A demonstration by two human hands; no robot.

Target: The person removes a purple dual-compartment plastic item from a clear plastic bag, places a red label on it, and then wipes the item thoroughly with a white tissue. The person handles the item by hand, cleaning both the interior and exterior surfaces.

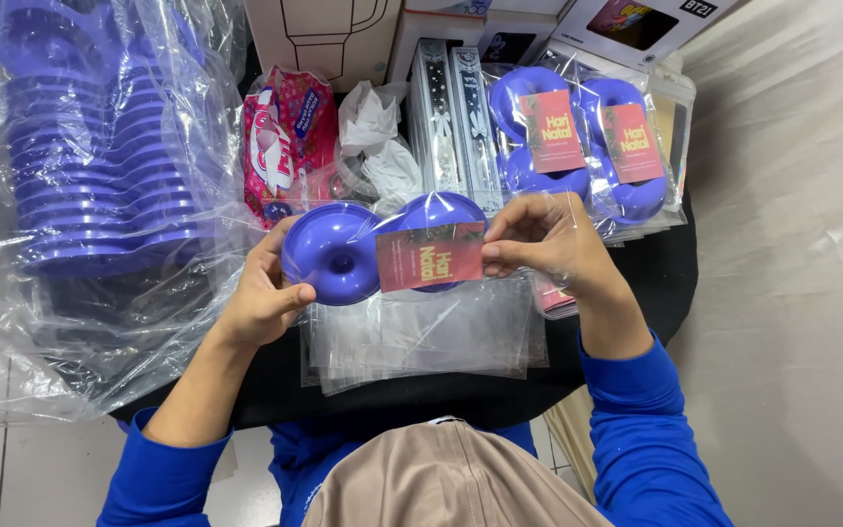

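My left hand (pixel 263 289) grips the left rim of a purple double-dish plastic container (pixel 336 252), half inside a clear plastic sleeve. My right hand (pixel 539 239) pinches the right end of the sleeve and a red printed card (pixel 429 256) lying across the container's front. Both are held just above a stack of clear plastic sleeves (pixel 421 337) on a black cloth-covered surface (pixel 665 273).
Two finished purple containers with red cards in sleeves (pixel 582 141) lie at the back right. A large clear bag of stacked purple dishes (pixel 90 166) fills the left. A pink snack packet (pixel 285 137), crumpled tissue (pixel 375 137), slim patterned boxes (pixel 456 117) and cardboard boxes (pixel 329 34) stand behind.
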